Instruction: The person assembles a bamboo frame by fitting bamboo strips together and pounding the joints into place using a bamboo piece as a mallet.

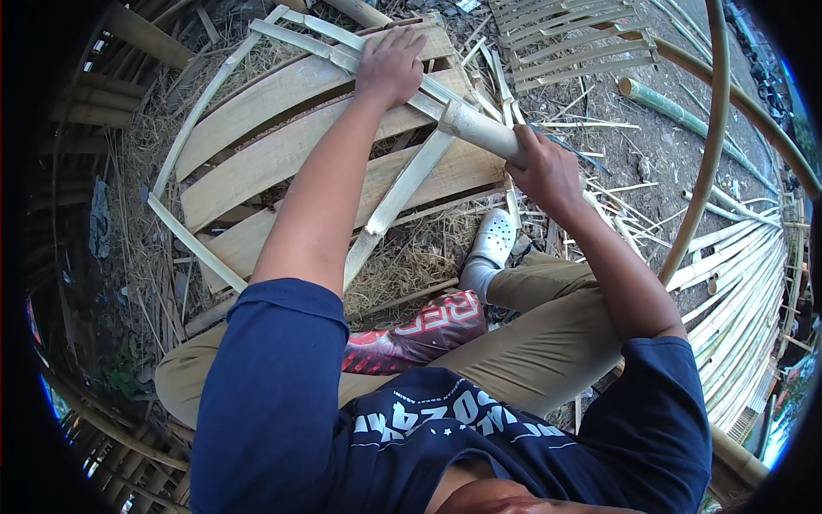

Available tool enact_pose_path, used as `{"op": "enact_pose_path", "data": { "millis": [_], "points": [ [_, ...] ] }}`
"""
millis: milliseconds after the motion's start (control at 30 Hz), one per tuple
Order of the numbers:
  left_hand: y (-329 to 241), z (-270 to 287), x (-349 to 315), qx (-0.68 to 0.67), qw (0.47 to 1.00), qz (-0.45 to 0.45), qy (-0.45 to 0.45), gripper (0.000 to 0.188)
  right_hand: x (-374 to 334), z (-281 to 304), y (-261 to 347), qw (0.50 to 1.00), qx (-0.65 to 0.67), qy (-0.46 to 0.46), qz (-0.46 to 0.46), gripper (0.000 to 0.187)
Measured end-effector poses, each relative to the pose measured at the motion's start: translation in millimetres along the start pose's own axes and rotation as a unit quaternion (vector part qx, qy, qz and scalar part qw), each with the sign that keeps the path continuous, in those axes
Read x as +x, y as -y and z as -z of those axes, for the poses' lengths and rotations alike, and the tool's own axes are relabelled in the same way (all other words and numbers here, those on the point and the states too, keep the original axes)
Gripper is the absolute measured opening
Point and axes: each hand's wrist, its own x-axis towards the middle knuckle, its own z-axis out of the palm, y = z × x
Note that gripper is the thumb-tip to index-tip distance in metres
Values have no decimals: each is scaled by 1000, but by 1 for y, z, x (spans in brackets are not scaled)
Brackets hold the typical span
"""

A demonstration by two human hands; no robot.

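My left hand (391, 67) lies over a split bamboo strip (300, 39), fingers stretched out and pressing on it from above. The strip crosses a slatted wooden board (282, 163) low in front of me. In my right hand (548, 171) is a short, thick bamboo tube (479, 132), gripped near its lower right end. The tube's far end is over the strips, just right of my left hand; whether it touches them I cannot tell. A kinked bamboo strip (402, 193) slants down from under that end. Another bent strip (195, 117) runs around the board's left side.
A bamboo slat rack (582, 43) lies at the far right, near a green bamboo pole (668, 104). Many long split strips (736, 300) are stacked on the right. A curved pole (712, 154) rises close to my right arm. Straw and splinters litter the ground beside my white clog (494, 237).
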Motion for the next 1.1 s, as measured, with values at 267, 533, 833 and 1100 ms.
{"op": "enact_pose_path", "data": {
  "millis": [267,533,833,1100],
  "points": [
    [2,-1,4,14,1000,0,7,57,7,11,13,997,-71,17,-14,46],
    [0,0,3,4,1000,-1,-6,57,5,1,-10,998,-44,-35,40,56],
    [0,0,1,6,1000,1,-1,56,7,-5,-23,988,-18,-131,74,53],
    [2,-2,2,-7,1000,3,-4,57,15,-8,-24,977,-52,-191,81,57]
  ]
}}
